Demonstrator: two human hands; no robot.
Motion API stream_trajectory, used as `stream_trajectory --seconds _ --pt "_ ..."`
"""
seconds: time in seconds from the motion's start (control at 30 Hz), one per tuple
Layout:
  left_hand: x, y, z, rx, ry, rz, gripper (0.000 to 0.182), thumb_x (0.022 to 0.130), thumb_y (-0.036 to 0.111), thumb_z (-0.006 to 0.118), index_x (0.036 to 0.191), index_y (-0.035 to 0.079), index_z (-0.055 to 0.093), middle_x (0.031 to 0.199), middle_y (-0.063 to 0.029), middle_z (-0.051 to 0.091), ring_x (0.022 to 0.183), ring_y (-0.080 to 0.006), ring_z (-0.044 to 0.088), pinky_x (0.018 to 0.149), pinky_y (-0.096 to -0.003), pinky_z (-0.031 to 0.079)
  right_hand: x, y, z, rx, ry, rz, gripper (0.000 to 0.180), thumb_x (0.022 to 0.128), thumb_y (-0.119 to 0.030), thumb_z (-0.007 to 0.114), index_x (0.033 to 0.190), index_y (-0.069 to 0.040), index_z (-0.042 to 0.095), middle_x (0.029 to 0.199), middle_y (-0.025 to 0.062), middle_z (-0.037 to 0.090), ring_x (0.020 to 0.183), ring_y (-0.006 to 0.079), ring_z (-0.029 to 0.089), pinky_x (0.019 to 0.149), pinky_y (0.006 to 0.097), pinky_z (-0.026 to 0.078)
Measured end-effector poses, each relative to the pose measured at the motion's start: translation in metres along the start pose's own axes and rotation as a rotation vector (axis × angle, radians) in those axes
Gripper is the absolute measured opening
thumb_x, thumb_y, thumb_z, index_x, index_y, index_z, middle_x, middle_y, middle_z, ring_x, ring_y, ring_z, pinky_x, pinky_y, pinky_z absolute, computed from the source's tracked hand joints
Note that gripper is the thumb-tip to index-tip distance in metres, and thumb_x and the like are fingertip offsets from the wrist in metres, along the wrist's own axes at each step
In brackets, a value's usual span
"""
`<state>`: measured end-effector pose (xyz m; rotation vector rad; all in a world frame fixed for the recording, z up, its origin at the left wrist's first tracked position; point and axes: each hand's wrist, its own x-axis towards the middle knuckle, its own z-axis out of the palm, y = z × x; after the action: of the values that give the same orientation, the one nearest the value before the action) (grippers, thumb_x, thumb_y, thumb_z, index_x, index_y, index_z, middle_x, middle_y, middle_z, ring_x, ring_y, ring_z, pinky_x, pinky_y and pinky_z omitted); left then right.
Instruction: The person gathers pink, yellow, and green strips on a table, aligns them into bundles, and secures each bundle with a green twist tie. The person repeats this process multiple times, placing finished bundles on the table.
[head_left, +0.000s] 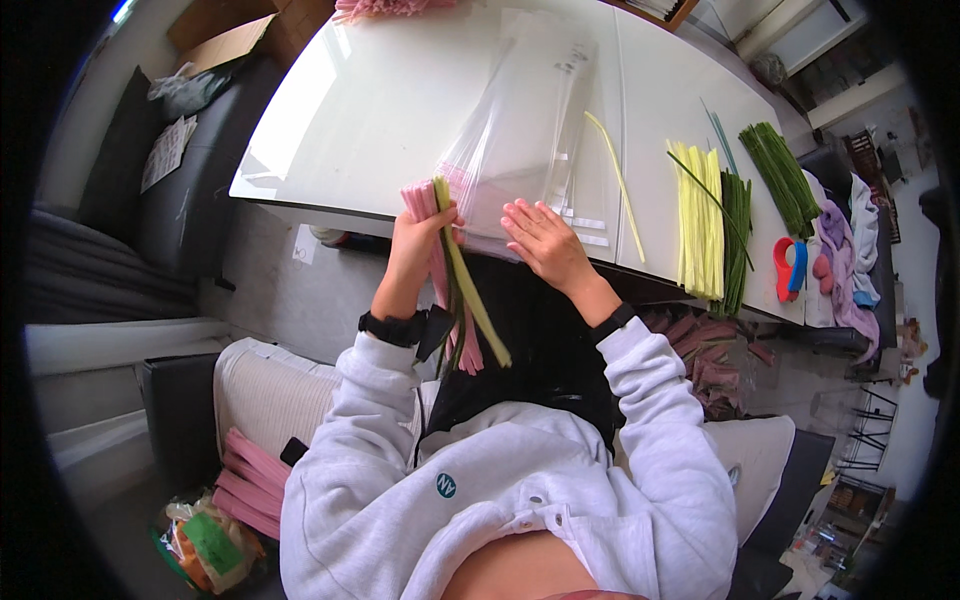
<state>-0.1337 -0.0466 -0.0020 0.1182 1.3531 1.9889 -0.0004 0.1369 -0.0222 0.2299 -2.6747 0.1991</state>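
Note:
My left hand (414, 244) grips a bundle of chenille stems near its upper end. The bundle combines pink stems (466, 346), a few dark green stems (452, 289) and yellow-green stems (484, 322), whose lower ends hang over my lap. My right hand (546, 246) is held flat, fingers stretched out, at the table's front edge. It is over the near end of a stack of clear plastic sleeves (517, 120); whether it presses on them I cannot tell. A single pale yellow stem (619, 187) lies right of the sleeves on the white table (360, 127).
Rightward on the table are a yellow stem bundle (699, 232), green bundles (739, 259) (780, 180) and a red-and-blue tool (789, 270). Pink stems (394, 6) lie at the far edge. Pink bundles (251, 480) and a phone (294, 451) rest on the seat; bagged pink bundles (709, 360) are on the floor.

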Motion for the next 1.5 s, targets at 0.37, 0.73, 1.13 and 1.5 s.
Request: stream_trajectory --seconds 0.37,0.73,1.13,1.5 --pt "-0.009 -0.016 0.0 0.497 0.005 -0.053 0.012 0.074 0.005 0.067 0.078 -0.002 0.059 0.061 -0.0038 0.056 0.045 -0.0145 0.054 0.043 -0.0273 0.041 -0.001 -0.002 0.008 0.062 0.07 0.035 0.029 0.084 -0.021 0.061 0.11 -0.008 0.061 0.122 0.0074 0.057 0.117 0.0239 0.051 0.099 0.0389 0.038" --pt "-0.031 -0.024 0.013 0.208 0.102 0.111 0.013 0.073 0.007 0.068 0.08 -0.002 0.063 0.066 -0.0058 0.06 0.049 -0.0143 0.055 0.046 -0.0266 0.041 -0.003 -0.003 0.006 0.587 0.093 0.269 0.02 0.089 -0.016 0.056 0.103 -0.007 0.066 0.111 0.0072 0.064 0.114 0.0246 0.055 0.1 0.0387 0.038" --pt "-0.017 -0.036 0.009 0.191 0.009 0.04 0.026 0.071 -0.001 0.064 0.097 -0.004 0.061 0.07 -0.013 0.064 0.048 -0.0153 0.055 0.046 -0.026 0.042 0.006 -0.007 0.007 0.059 0.058 0.141 0.039 0.08 -0.03 0.064 0.112 -0.006 0.061 0.125 0.0094 0.055 0.119 0.0247 0.049 0.097 0.0391 0.038" --pt "-0.014 -0.041 0.014 0.239 0.058 0.054 0.023 0.068 -0.001 0.06 0.091 -0.007 0.063 0.064 -0.01 0.06 0.045 -0.0148 0.053 0.043 -0.0257 0.039 0.015 -0.023 0.007 -0.124 0.143 0.151 0.042 0.075 -0.03 0.067 0.109 -0.005 0.061 0.117 0.0126 0.059 0.111 0.027 0.054 0.09 0.0398 0.043"
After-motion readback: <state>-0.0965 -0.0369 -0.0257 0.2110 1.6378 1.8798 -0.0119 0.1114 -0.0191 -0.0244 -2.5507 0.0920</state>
